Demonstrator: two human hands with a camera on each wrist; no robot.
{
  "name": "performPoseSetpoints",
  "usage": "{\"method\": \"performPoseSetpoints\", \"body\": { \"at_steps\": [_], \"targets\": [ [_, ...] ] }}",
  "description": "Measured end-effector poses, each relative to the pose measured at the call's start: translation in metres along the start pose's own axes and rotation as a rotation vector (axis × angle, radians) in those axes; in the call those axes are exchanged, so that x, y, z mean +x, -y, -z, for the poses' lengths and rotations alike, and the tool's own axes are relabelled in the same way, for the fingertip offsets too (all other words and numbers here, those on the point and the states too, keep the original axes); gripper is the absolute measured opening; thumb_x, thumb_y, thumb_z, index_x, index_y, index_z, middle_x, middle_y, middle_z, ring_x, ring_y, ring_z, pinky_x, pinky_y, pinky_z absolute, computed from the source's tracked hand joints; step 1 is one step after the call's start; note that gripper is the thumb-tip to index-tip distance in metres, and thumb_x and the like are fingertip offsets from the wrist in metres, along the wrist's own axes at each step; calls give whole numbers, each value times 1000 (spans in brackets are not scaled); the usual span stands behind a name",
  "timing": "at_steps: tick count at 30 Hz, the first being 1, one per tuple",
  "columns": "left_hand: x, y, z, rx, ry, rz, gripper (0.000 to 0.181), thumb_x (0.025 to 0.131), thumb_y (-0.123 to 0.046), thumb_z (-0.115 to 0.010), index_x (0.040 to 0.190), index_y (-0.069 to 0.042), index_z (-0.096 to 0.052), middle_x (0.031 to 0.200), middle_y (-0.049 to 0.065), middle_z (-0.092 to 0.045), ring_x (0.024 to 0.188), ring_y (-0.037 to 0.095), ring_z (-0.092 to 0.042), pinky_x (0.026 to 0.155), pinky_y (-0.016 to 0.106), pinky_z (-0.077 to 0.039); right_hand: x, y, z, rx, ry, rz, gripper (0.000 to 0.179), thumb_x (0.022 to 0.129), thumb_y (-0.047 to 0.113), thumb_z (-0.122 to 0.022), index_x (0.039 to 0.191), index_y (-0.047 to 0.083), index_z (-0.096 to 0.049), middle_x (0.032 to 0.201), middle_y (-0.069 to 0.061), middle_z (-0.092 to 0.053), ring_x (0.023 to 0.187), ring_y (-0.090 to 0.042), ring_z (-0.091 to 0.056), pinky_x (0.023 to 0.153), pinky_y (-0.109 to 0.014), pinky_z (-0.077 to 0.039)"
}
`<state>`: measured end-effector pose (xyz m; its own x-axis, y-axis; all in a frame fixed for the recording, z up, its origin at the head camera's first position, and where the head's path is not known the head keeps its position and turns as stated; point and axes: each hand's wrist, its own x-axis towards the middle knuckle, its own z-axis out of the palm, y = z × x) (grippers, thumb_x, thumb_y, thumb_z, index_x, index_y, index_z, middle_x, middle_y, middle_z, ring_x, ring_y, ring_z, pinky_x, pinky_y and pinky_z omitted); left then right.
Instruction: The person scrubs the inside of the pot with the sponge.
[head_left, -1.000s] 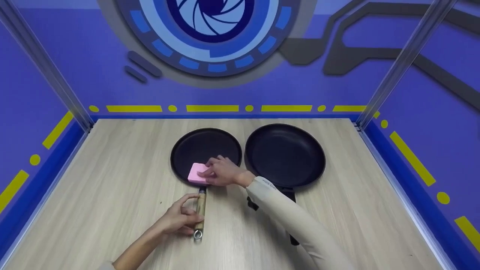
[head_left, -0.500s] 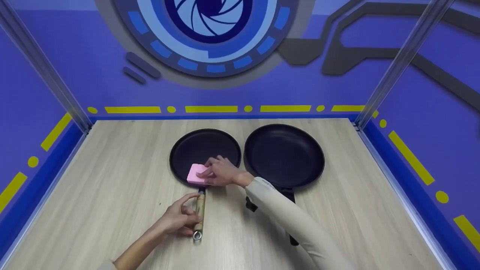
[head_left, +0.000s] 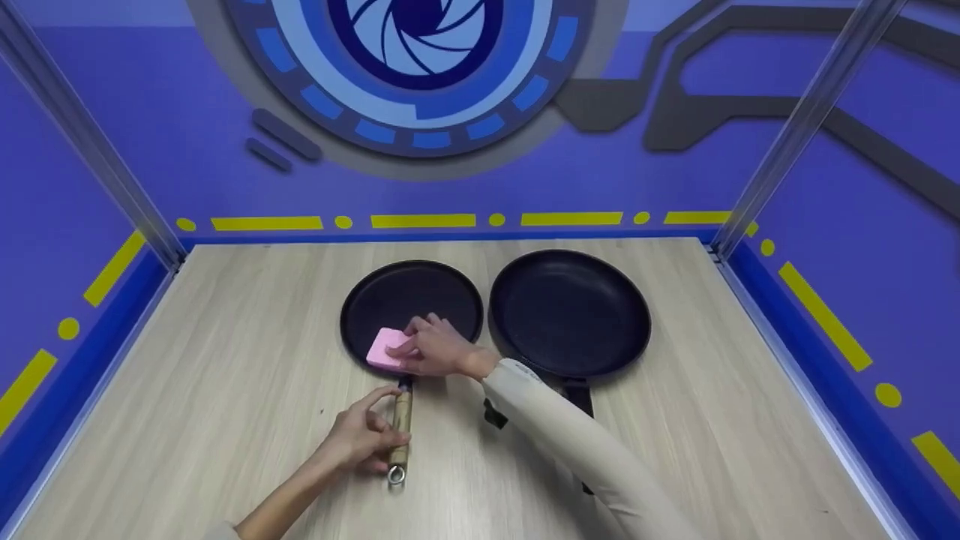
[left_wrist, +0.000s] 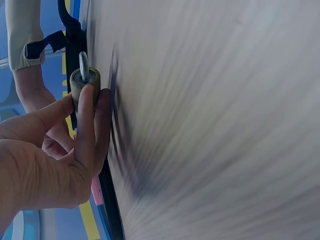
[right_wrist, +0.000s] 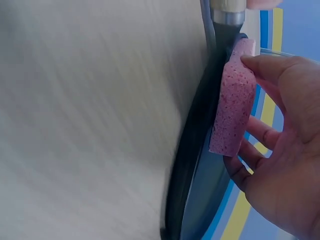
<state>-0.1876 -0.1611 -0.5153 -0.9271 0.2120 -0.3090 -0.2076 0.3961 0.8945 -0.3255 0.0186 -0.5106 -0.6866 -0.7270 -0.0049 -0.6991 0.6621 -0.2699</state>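
A flat black pan (head_left: 390, 289) with a wooden handle (head_left: 402, 424) lies on the table, the handle pointing toward me. My left hand (head_left: 356, 435) grips that handle between thumb and fingers; in the left wrist view the handle's end with its metal ring (left_wrist: 84, 67) faces the camera. My right hand (head_left: 442, 349) pinches a pink sponge (head_left: 384, 349) against the near part of the pan. The right wrist view shows the porous sponge (right_wrist: 234, 102) at the pan's rim, thumb on one side and fingers on the other.
A deeper black frying pan (head_left: 570, 311) stands close on the right, its handle partly hidden under my right sleeve (head_left: 577, 442). The wooden table (head_left: 247, 337) is bounded by blue panels (head_left: 525, 187) at the back and sides.
The sponge and my right hand have shifted slightly left on the pan, and the sponge has turned a little. My left hand still holds the handle in about the same place.
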Motion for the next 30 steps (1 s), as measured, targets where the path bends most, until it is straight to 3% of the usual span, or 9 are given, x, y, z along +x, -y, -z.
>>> {"method": "performPoseSetpoints", "body": {
  "at_steps": [10,18,21,27,30],
  "targets": [
    [-1,-1,-2,36,7,3,87,83,-6,-84,157,-6,-38,85,6,-71,58,11,-64,48,29,-61,16,19,-4,-153,-20,-1,30,102,40,-60,130,34,-71,122,-11,-64,108,-28,-53,89,-36,-52],
    [1,-2,0,25,45,-2,87,84,-7,-83,158,-6,-37,84,6,-68,58,10,-64,51,32,-63,18,21,5,-173,119,-15,40,103,33,-55,143,35,-60,138,-14,-54,119,-32,-48,102,-41,-50],
    [1,-2,-1,32,41,12,87,84,-7,-83,158,-7,-37,83,5,-66,59,9,-63,50,31,-62,19,23,1,-200,102,-15,41,105,35,-54,145,34,-57,136,-13,-54,116,-31,-48,101,-40,-50],
    [0,-1,0,26,29,43,88,83,-8,-84,158,-8,-37,84,5,-67,63,10,-65,50,31,-62,28,29,-8,-356,9,24,42,108,39,-46,149,32,-53,123,-14,-58,106,-28,-53,92,-35,-53],
    [0,-2,1,22,28,47,89,83,-7,-84,158,-9,-37,85,6,-68,63,11,-67,50,31,-62,34,30,-7,-343,-7,12,39,108,39,-47,145,32,-58,120,-13,-60,105,-27,-53,92,-35,-52]
  ]
}}
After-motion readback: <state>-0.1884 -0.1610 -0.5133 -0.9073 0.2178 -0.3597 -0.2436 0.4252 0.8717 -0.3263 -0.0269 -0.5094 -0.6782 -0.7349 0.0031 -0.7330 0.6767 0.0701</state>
